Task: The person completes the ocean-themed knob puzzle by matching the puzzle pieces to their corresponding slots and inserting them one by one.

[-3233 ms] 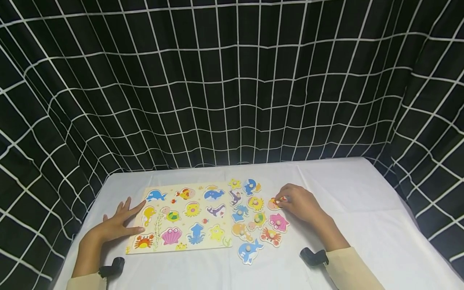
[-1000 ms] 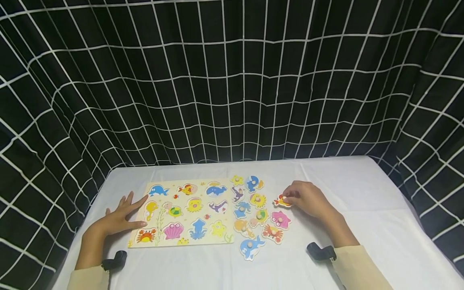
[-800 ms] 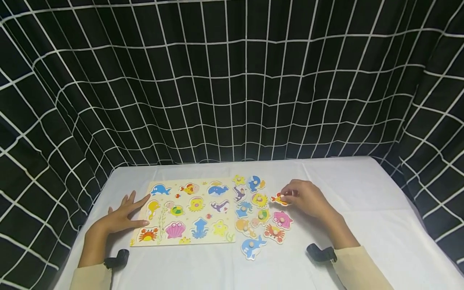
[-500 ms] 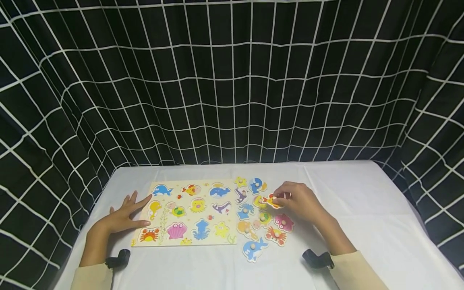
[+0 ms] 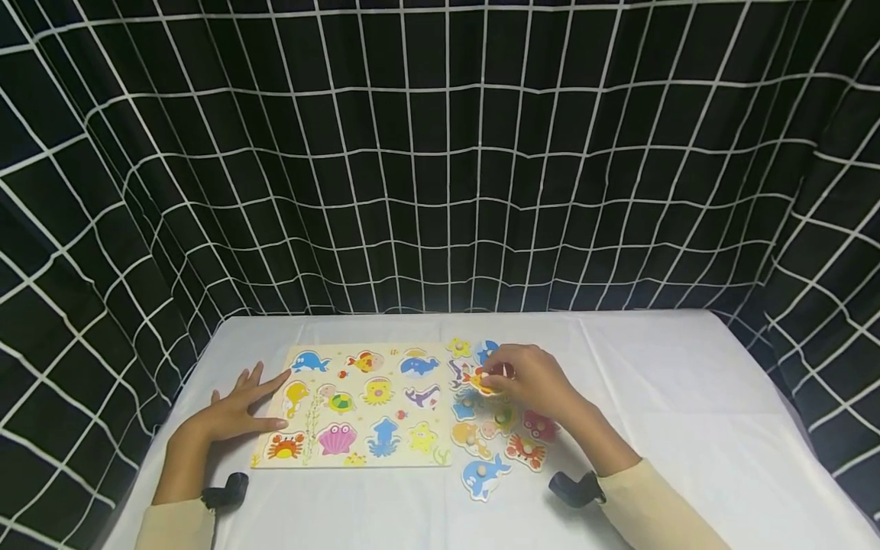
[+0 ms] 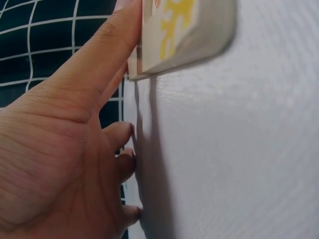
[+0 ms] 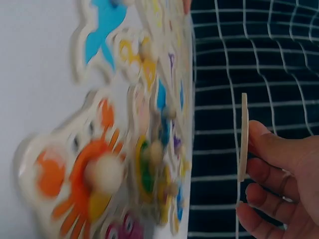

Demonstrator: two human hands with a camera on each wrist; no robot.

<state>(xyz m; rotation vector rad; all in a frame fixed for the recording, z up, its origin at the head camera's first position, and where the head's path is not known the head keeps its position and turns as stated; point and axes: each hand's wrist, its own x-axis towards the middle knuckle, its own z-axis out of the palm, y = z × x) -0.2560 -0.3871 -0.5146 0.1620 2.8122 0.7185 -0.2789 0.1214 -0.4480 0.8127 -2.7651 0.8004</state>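
Note:
A flat wooden puzzle board (image 5: 399, 461) printed with sea animals lies on the cloth. At its left edge rests my left hand (image 5: 230, 416), fingers spread, the thumb and index finger touching the board. My right hand (image 5: 536, 382) pinches a red and yellow fish puzzle piece (image 5: 476, 380) above the loose pieces. From the right wrist view, that fish piece (image 7: 244, 139) appears edge-on, raised off the table. Below and around the hand lie a crab piece (image 5: 525, 452), a whale piece (image 5: 483, 477), a pink shell piece (image 5: 539, 425) and a seahorse piece (image 5: 470, 439); the octopus piece is hidden.
Several more knobbed pieces sit right of the board, among them a yellow starfish piece (image 5: 458, 347) and a blue squid piece (image 5: 464, 403). A white cloth (image 5: 660, 382) covers the table. Black curtains with white grid lines (image 5: 447, 191) enclose the back and sides.
My right hand has picked up the fish piece from the right side of the group and carried it left over the other pieces. The left hand stays at the board's edge.

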